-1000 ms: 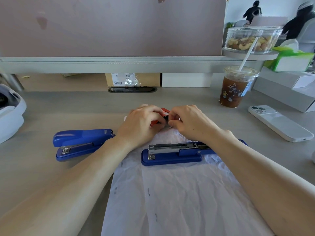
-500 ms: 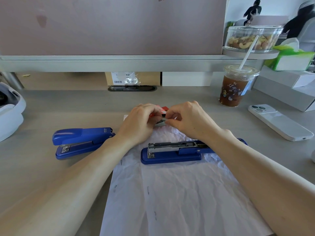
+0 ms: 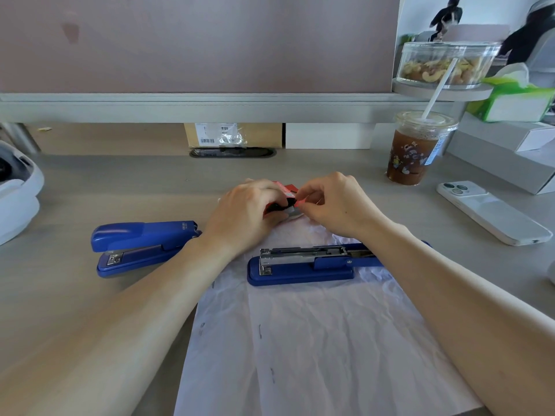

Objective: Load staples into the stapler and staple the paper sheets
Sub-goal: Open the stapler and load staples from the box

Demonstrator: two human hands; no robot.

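Above opened stapler [image 3: 303,265] | left hand [image 3: 246,214] gripped red staple box [image 3: 285,189], lifted slightly since earlier | right hand [image 3: 333,202] pinched flap | staples unloaded yet.

grey desk [image 3: 90,187], two blue staplers [image 3: 141,244], crumpled paper sheets [image 3: 315,340], phone [image 3: 492,213]

The near paper sheets [image 3: 315,349] look crumpled and matt. The open stapler [image 3: 300,265] shows glossy blue plastic and bright metal. The desk [image 3: 90,187] is smooth, matt grey-beige. Far right, the cup [image 3: 417,151] is clear plastic.
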